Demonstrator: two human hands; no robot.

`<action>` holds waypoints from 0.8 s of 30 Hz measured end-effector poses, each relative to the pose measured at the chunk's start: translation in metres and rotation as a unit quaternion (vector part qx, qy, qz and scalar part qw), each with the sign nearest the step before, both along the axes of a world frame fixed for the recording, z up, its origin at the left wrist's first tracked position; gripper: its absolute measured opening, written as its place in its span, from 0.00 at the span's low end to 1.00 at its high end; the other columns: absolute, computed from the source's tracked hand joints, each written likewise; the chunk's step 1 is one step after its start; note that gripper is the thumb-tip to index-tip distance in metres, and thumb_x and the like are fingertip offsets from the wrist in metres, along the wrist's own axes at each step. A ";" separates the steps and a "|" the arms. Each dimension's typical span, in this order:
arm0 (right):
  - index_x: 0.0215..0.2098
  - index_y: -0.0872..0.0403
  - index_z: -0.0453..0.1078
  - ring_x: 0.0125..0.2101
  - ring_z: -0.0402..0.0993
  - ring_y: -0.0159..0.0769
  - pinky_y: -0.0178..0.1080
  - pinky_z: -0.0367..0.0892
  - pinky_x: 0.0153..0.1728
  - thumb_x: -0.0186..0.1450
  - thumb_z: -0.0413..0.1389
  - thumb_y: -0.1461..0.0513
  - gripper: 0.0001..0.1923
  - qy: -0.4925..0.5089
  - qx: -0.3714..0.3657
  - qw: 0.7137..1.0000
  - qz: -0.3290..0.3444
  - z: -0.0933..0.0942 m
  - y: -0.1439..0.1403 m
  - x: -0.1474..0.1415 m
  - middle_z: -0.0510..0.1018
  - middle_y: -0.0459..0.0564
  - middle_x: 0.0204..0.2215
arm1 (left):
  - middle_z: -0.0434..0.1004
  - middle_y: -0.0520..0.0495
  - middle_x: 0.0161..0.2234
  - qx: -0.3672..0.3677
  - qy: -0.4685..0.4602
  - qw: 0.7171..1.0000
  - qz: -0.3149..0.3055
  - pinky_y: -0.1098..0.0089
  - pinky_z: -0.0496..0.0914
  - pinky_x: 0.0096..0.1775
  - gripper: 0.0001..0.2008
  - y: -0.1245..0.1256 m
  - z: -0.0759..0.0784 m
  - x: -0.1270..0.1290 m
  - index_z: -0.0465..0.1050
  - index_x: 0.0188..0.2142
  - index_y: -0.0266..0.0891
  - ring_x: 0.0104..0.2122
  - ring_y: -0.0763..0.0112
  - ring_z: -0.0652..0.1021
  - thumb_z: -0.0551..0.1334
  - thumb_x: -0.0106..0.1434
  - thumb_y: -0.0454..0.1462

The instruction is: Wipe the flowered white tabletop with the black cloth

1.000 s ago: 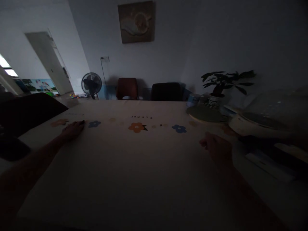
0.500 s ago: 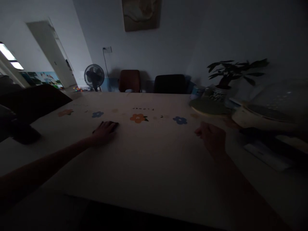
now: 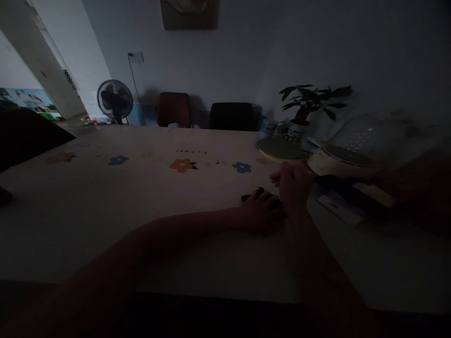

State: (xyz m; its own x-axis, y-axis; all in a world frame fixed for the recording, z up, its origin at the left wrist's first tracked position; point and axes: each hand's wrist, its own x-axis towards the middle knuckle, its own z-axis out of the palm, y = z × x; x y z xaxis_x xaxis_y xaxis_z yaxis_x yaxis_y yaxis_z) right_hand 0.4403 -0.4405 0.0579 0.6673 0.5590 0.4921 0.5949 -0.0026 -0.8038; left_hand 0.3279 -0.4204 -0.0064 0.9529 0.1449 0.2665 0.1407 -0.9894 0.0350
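left hand (image 3: 262, 212) flat, perhaps on something dark, touching the loosely curled right hand (image 3: 292, 184) near a cooker (image 3: 347, 162).

A dim home dining room is shown: a table (image 3: 105, 211) covered by a flower-printed cloth, two chairs (image 3: 173, 109) set against the far wall, a standing fan (image 3: 115, 99) upper left, a potted plant (image 3: 303, 110) upper right, a framed picture (image 3: 189, 13) hung above.

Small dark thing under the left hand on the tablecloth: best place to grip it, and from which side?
Grip the dark object by its long edges, coming from above. It lies flat and low on the tablecloth, partly covered by the left hand; the right hand crowds its right side, so the left end is probably freer. The scene is too dim to tell its exact shape.
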 end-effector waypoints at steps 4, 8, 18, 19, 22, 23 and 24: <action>0.18 0.54 0.69 0.20 0.69 0.33 0.35 0.64 0.26 0.67 0.47 0.60 0.21 0.022 -0.001 1.000 -0.022 0.008 -0.005 0.000 0.73 0.49 0.17 | 0.59 0.41 0.67 0.003 0.011 1.000 0.006 0.41 0.57 0.63 0.25 -0.007 -0.006 0.044 0.64 0.64 0.43 0.66 0.46 0.55 0.50 0.72 0.47; 0.19 0.55 0.69 0.21 0.69 0.33 0.34 0.63 0.26 0.66 0.48 0.63 0.19 0.022 -0.027 0.999 -0.021 0.010 -0.007 0.000 0.74 0.49 0.18 | 0.60 0.44 0.66 0.005 0.016 1.000 -0.022 0.46 0.61 0.60 0.23 0.005 -0.003 0.030 0.65 0.63 0.48 0.66 0.52 0.57 0.46 0.74 0.46; 0.18 0.55 0.70 0.20 0.70 0.36 0.36 0.63 0.25 0.64 0.49 0.58 0.19 0.040 -0.049 0.998 -0.023 -0.003 -0.001 0.003 0.73 0.50 0.16 | 0.50 0.46 0.71 -0.087 0.105 0.959 0.248 0.49 0.51 0.66 0.26 0.137 0.022 -0.174 0.54 0.68 0.50 0.70 0.56 0.52 0.42 0.73 0.46; 0.18 0.55 0.70 0.21 0.70 0.36 0.36 0.63 0.25 0.63 0.50 0.58 0.18 0.034 -0.058 0.997 -0.022 -0.005 -0.001 0.004 0.73 0.50 0.16 | 0.49 0.48 0.71 -0.091 0.119 0.948 0.282 0.48 0.49 0.67 0.26 0.154 0.023 -0.202 0.53 0.69 0.52 0.70 0.55 0.51 0.42 0.73 0.45; 0.17 0.54 0.71 0.20 0.70 0.37 0.38 0.63 0.26 0.62 0.50 0.56 0.19 0.021 -0.079 0.996 -0.022 -0.008 0.000 0.004 0.74 0.51 0.16 | 0.49 0.50 0.71 -0.125 0.109 0.877 0.451 0.49 0.52 0.66 0.28 0.197 0.027 -0.287 0.51 0.69 0.56 0.68 0.54 0.56 0.41 0.72 0.49; 0.17 0.54 0.71 0.21 0.71 0.37 0.38 0.64 0.26 0.62 0.50 0.55 0.19 0.020 -0.082 0.996 -0.020 -0.009 0.000 0.004 0.74 0.51 0.16 | 0.50 0.47 0.71 -0.128 0.103 0.856 0.491 0.48 0.52 0.66 0.29 0.207 0.029 -0.313 0.51 0.69 0.53 0.67 0.53 0.58 0.41 0.71 0.49; 0.17 0.54 0.70 0.20 0.71 0.38 0.39 0.64 0.26 0.62 0.51 0.55 0.20 0.021 -0.082 0.996 -0.018 -0.009 0.000 0.004 0.74 0.51 0.16 | 0.50 0.45 0.70 -0.131 0.097 0.838 0.521 0.47 0.52 0.66 0.29 0.216 0.031 -0.337 0.51 0.69 0.50 0.67 0.52 0.59 0.41 0.71 0.49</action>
